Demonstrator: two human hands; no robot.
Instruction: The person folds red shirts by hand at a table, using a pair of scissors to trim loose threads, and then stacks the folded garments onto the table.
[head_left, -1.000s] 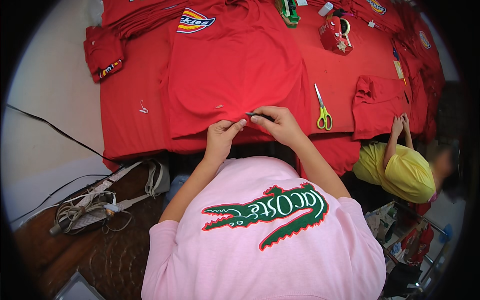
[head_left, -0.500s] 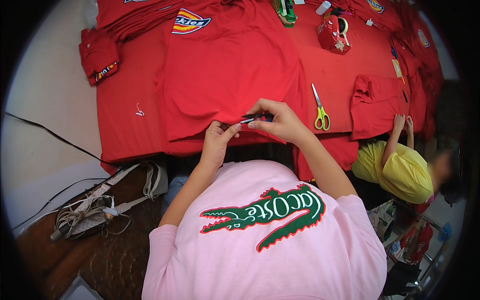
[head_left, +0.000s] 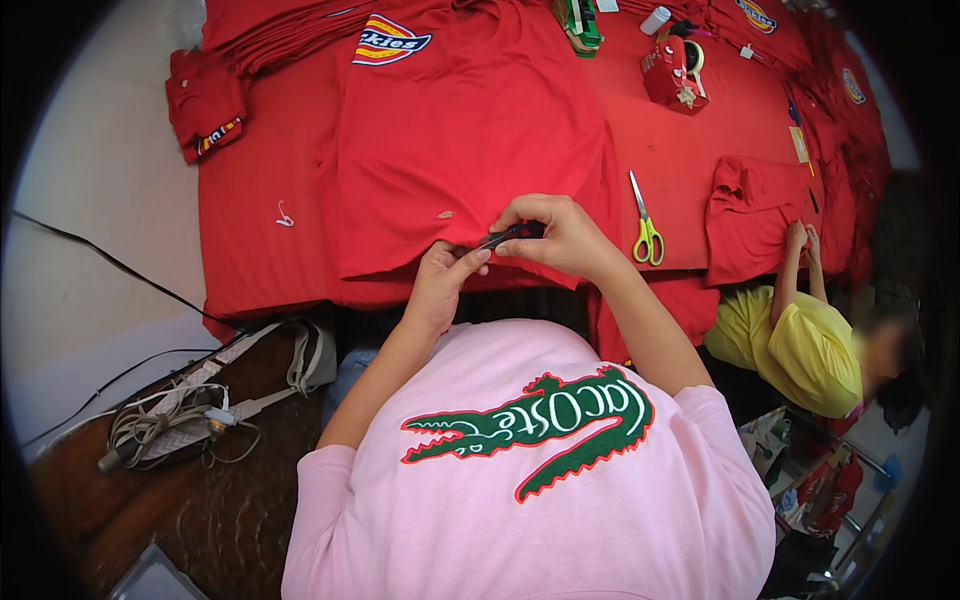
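A red T-shirt (head_left: 460, 140) with a printed logo patch lies spread on the table in front of me, its near edge at my hands. My left hand (head_left: 440, 283) pinches that edge between thumb and fingers. My right hand (head_left: 563, 238) is closed around small black thread snips (head_left: 518, 233), their tip at my left fingertips and the cloth. What lies between the tip and the cloth is too small to make out. A small pale scrap (head_left: 445, 214) rests on the shirt just beyond my left hand.
Yellow-handled scissors (head_left: 648, 243) lie to the right, with a red tape dispenser (head_left: 676, 80) farther back. A co-worker in yellow (head_left: 790, 340) handles a red garment (head_left: 752, 215) at the far right. Coiled cables (head_left: 165, 430) lie at lower left; folded red shirts (head_left: 205, 105) sit at far left.
The pale scrap now shows on the shirt where none was visible before. The snips have turned slightly, and their light blade shows less. Both hands stay at the shirt's edge.
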